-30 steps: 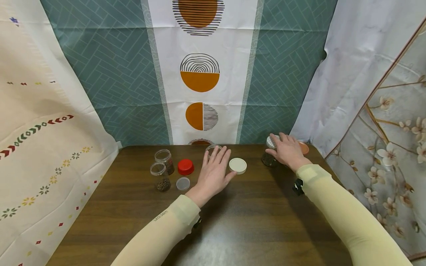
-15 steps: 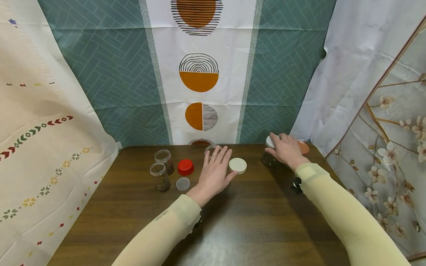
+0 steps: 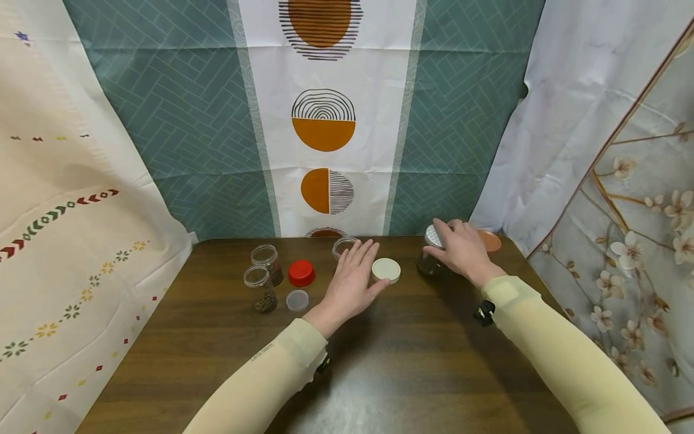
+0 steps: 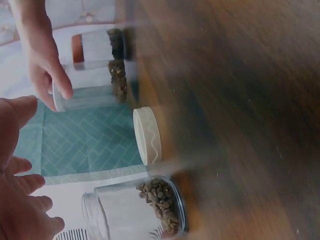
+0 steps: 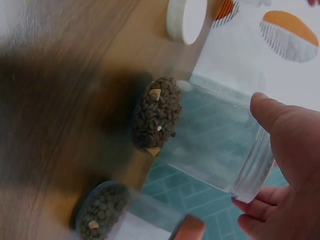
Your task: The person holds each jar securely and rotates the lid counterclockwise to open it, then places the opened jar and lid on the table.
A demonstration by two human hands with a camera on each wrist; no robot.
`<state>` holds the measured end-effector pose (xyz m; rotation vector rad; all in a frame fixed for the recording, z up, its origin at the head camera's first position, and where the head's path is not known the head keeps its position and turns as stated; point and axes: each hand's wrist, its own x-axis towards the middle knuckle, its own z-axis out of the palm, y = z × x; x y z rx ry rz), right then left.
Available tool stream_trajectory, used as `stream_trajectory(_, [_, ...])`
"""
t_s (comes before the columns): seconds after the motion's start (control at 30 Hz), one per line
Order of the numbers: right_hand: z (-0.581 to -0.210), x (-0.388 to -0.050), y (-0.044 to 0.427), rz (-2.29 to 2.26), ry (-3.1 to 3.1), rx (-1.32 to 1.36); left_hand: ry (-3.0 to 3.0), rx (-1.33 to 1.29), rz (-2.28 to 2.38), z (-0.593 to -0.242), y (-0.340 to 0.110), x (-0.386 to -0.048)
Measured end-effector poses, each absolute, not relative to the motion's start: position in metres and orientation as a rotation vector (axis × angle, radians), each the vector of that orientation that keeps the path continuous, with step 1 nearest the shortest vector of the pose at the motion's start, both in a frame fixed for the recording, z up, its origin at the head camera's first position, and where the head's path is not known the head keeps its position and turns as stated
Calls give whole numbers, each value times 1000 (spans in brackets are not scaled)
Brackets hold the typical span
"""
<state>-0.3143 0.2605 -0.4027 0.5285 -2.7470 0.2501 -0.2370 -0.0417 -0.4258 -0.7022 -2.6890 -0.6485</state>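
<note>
background: green-and-white cloth [image 3: 374, 132] behind a brown bench [image 3: 217, 374]
left hand [image 3: 349, 288]: centre of frame, fingers spread, beside a cream lid [image 3: 386, 271]
right hand [image 3: 462, 250]: right of centre, gripping a silver-lidded jar [image 3: 429, 264] by its top

- Silver-topped jar [image 5: 215, 135]: clear, upright, brown pellets [image 5: 157, 115] in bottom; far right.
- Open jar [image 4: 120, 210]: clear, upright, low layer of brown pellets; far middle.
- Cream lid [image 3: 386, 271]: round, shallow, lying flat between the two jars.
</note>
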Motion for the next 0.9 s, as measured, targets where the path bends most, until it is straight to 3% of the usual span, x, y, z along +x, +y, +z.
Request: stream_trajectory(0.9, [-391, -264, 225, 667, -2830, 480, -2722, -600, -1382, -426, -50, -224])
